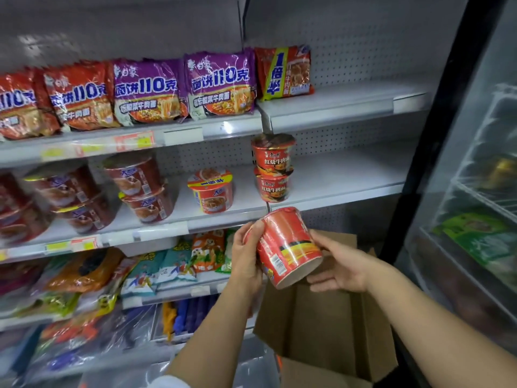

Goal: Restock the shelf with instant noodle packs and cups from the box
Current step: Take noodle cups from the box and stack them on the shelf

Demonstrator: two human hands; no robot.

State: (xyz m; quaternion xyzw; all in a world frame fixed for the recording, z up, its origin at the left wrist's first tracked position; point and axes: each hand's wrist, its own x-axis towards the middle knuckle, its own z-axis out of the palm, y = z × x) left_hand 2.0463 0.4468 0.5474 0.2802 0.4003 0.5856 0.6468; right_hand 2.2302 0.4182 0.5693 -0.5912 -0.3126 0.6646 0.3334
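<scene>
The left ends of the shelves ran out of frame and blurred there, the snack bags (179, 264) on the lower shelf were too soft to read, and your arms plus the cup hid most of the cardboard box (330, 326), so its contents couldn't be seen. Your left hand (247, 256) gripped the red noodle cup (288, 247) with fingers curled round its lid end, while your right hand (340, 266) lay fairly flat and relaxed, fingers touching the cup's base side. The cup sat tilted, base toward you, above the box and just below the middle shelf (349, 177), where two matching cups (272, 169) stood stacked.
</scene>
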